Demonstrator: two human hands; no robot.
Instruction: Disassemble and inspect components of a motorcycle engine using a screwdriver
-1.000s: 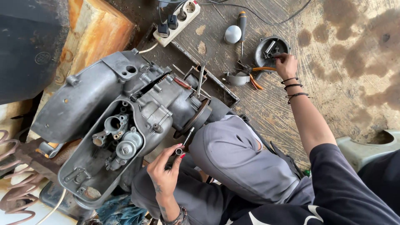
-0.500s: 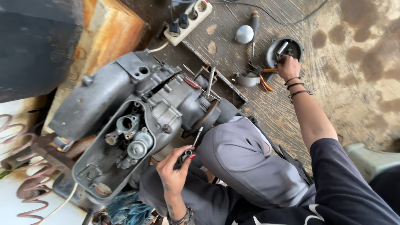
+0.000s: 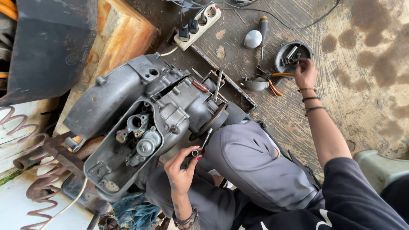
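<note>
Beside the grey engine casing, your hands work apart
Your left hand pinches a socket tool; your right hand fingers curl at the round parts dish, grip unclear

Just one view here, a cam on the person's head, looking pretty much straight down from close up. It takes in the grey engine casing, their knees and the stained wooden floor.
</note>
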